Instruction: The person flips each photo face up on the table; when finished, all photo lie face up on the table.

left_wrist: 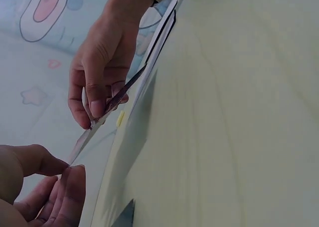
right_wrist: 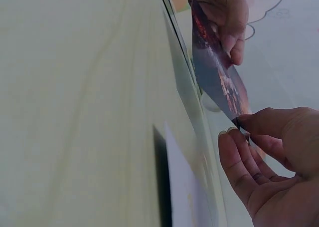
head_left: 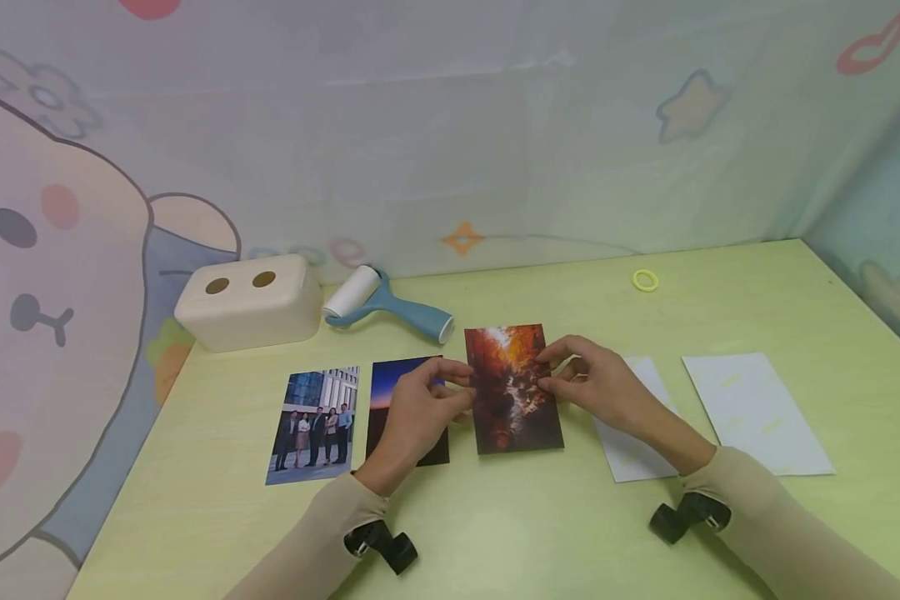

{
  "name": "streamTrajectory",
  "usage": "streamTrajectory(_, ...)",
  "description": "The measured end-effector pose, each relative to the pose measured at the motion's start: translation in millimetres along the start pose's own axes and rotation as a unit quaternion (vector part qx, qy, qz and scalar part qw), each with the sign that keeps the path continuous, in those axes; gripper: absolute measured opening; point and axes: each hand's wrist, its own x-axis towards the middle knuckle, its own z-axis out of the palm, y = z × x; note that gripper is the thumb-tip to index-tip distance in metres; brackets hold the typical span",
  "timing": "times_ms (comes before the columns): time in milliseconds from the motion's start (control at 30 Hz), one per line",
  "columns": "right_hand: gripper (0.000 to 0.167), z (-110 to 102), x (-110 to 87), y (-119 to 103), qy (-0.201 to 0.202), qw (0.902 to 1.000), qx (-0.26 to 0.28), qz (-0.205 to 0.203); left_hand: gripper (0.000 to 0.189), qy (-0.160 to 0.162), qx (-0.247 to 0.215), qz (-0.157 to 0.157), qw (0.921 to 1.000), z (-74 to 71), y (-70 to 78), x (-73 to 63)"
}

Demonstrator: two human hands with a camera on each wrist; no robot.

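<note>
An autumn stream photo, orange at its top and dark below, is held above the table between both hands. My left hand pinches its left edge with thumb and fingers; my right hand pinches the right edge. Both wrist views show the photo raised off the tabletop. Partly behind my left hand lies a sunset photo, blue and orange over black. Left of that is a group photo of several people in front of a building. My right forearm partly covers a white card.
Farther right lies another white card with faint yellow marks. At the back stand a cream box with two round holes and a blue-handled lint roller. A yellow ring lies near the table's back edge.
</note>
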Motion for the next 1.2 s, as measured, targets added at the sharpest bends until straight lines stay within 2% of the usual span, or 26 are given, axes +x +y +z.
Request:
streamTrajectory(167, 0.027, 0.1, 1.2, 3.0, -0.014, 0.9996, -0.023, 0.007, 0.025, -0.007, 0.06, 0.002, 0.9982, -0.2, -4.2, 1.2)
streamTrajectory(367, 0.029, 1.5, 2.8, 5.2, -0.033, 0.9982, -0.049, 0.002, 0.027, -0.022, 0.101, 0.008, 0.9946, -0.6, -7.2, 1.4)
streamTrajectory(567, 0.028, 4.7, 2.9, 5.7, -0.026, 0.9967, -0.076, -0.009, 0.032, -0.034, 0.116, 0.005, 0.9926, -0.4, -7.4, 2.1)
streamTrajectory(800, 0.025, 10.2, 3.2, 7.7, -0.01, 0.9937, -0.107, -0.031, 0.041, -0.069, 0.152, 0.002, 0.986, 0.3, -8.5, 1.9)
streamTrajectory(1000, 0.027, 12.2, 2.1, 6.3, -0.008, 0.9916, -0.127, -0.025, 0.043, -0.069, 0.168, 0.025, 0.9831, 1.2, -7.9, 0.5)
streamTrajectory(1200, 0.027, 13.8, 2.1, 5.9, 0.0, 0.9901, -0.136, -0.036, 0.043, -0.066, 0.181, 0.043, 0.9803, 2.1, -9.0, 0.5)
